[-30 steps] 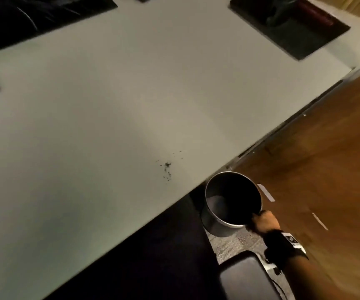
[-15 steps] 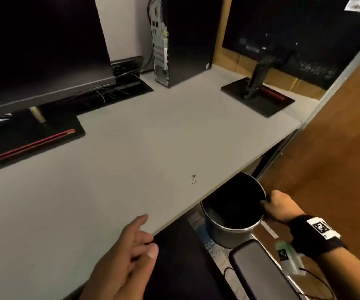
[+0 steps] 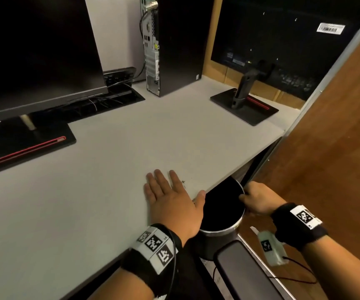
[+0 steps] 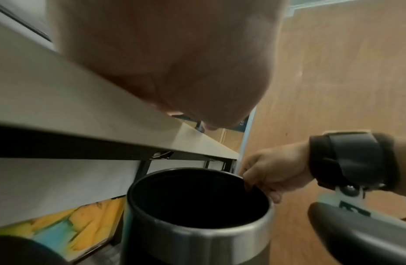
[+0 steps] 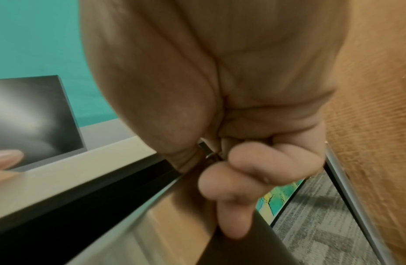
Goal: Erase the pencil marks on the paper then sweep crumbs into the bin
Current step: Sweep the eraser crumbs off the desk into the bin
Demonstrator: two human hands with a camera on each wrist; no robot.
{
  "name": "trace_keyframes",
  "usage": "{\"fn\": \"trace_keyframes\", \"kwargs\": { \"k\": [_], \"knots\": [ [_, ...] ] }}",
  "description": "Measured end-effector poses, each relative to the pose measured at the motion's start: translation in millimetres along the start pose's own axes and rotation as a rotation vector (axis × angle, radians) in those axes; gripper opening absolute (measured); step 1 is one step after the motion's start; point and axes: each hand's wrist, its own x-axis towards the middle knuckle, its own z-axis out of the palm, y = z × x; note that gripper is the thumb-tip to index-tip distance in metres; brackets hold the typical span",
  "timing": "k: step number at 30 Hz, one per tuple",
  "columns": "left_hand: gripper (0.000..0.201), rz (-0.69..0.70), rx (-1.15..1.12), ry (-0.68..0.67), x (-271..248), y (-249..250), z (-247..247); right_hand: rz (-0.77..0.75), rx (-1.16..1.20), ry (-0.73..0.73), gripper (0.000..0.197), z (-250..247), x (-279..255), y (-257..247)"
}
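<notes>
A round metal bin with a black inside hangs just below the desk's front edge. My right hand grips its far rim, fingers curled over the lip. My left hand lies flat on the grey desk, fingers straight, thumb at the edge above the bin. A few dark eraser crumbs lie right beside its index finger. In the left wrist view only the palm shows, over the desk edge. No paper is in view.
A monitor on a black base stands at the left, a PC tower at the back, a second monitor stand at the right. A wooden panel borders the desk's right side. A chair armrest sits below the bin.
My left hand came in from below and now lies flat on the desk beside the crumbs. The bin has come closer under the desk edge, still held by my right hand. My view lifted.
</notes>
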Motion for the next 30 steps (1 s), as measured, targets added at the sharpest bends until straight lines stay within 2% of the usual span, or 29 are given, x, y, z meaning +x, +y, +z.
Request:
{"fn": "trace_keyframes", "kwargs": {
  "k": [6, 8, 11, 12, 13, 15, 17, 18, 21, 23, 25, 26, 27, 28, 30],
  "knots": [
    [0.098, 0.098, 0.07, -0.002, 4, 18, 5, -0.036, 0.005, -0.014, 0.03, -2, 1, 2],
    [0.096, 0.229, 0.034, -0.022, 4, 26, 7, -0.047, -0.006, -0.002, 0.03, -1, 3, 2],
    [0.085, 0.533, -0.066, -0.103, -4, 33, 0, -0.062, -0.021, 0.002, 0.033, 2, 5, -1],
    [0.081, 0.574, -0.106, -0.1, -4, 31, -3, -0.065, -0.013, 0.002, 0.032, 3, 6, -1],
    [0.079, 0.566, -0.127, -0.056, -2, 27, -6, -0.066, -0.003, 0.004, 0.03, 3, 6, 1],
    [0.081, 0.435, -0.079, 0.05, 7, 18, -7, -0.063, 0.014, 0.002, 0.028, 4, 5, 3],
    [0.088, 0.299, 0.03, 0.033, 12, 14, -2, -0.064, 0.029, 0.002, 0.027, 4, 3, 4],
    [0.09, 0.312, 0.083, 0.005, 11, 15, 2, -0.07, 0.034, 0.002, 0.026, 4, 3, 4],
    [0.082, 0.587, 0.021, -0.033, 7, 27, 7, -0.1, 0.019, 0.011, 0.024, 3, 3, 3],
    [0.075, 0.627, -0.055, 0.03, 8, 30, 6, -0.099, 0.013, 0.006, 0.025, 3, 3, 4],
    [0.078, 0.418, 0.031, 0.163, 11, 28, 5, -0.085, 0.006, 0.004, 0.027, 3, 3, 6],
    [0.082, 0.29, 0.092, 0.154, 13, 28, 6, -0.082, 0.002, 0.011, 0.027, 4, 2, 6],
    [0.086, 0.228, 0.133, 0.1, 12, 29, 8, -0.082, 0.001, 0.017, 0.027, 5, 3, 6],
    [0.087, 0.252, 0.15, 0.056, 9, 32, 12, -0.082, 0.002, 0.017, 0.027, 6, 3, 7],
    [0.084, 0.473, 0.067, 0.027, 3, 44, 20, -0.077, -0.004, 0.013, 0.028, 6, 4, 6]
  ]
}}
